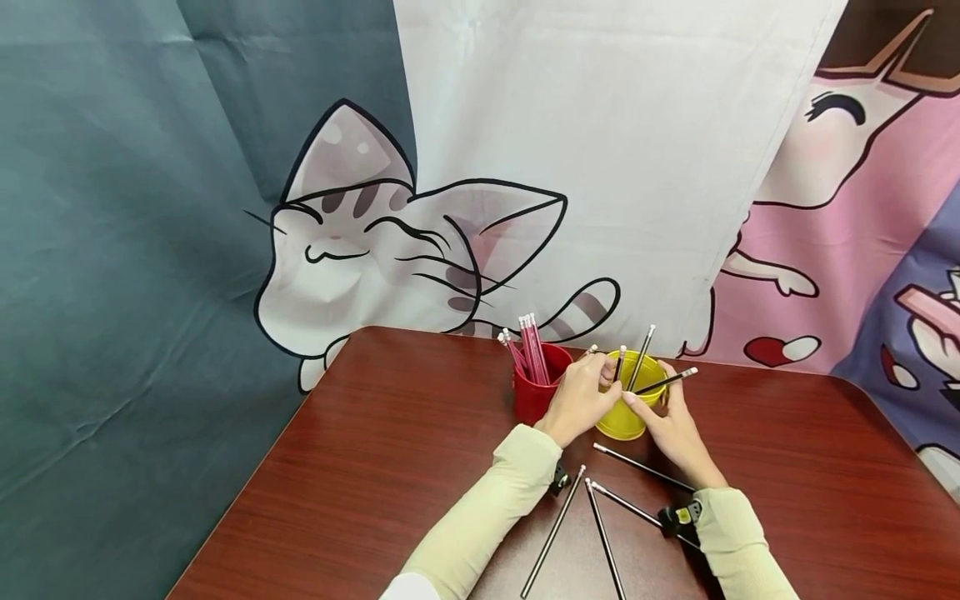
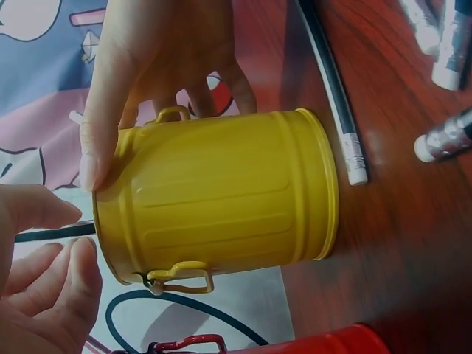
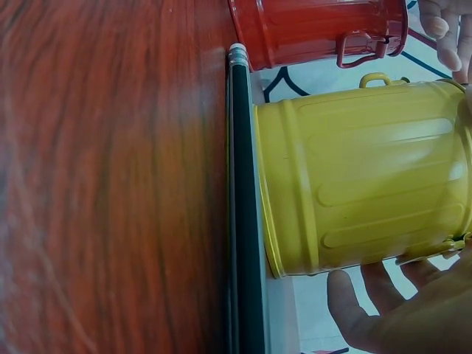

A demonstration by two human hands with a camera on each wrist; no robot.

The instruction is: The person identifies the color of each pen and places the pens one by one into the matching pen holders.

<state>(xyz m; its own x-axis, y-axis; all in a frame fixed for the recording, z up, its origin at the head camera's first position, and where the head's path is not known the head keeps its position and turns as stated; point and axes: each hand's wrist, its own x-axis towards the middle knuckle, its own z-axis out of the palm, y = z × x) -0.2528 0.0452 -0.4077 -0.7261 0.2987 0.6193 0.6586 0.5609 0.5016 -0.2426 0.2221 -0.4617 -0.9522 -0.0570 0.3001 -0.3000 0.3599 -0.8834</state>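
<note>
A yellow pail [image 1: 621,423], shaped like a small trash can, stands upright with several black pencils [image 1: 642,354] leaning out of it. At its rim my left hand [image 1: 581,396] pinches a black pencil [image 2: 55,234] between thumb and fingers; the rim hides the pencil's lower end. My right hand [image 1: 677,429] holds the pail from the right side, its thumb [image 2: 94,158] at the rim and its fingers [image 3: 354,313] by the far wall and side handle. To the left stands a red pail [image 1: 531,403] with several pink pencils [image 1: 533,350], close beside my left hand.
Several loose black pencils with white erasers lie on the brown wooden table [image 1: 390,442], among them one pencil [image 1: 555,529] between my forearms and another pencil [image 1: 643,467] just before the yellow pail. A printed cloth [image 1: 622,125] hangs behind the table's back edge.
</note>
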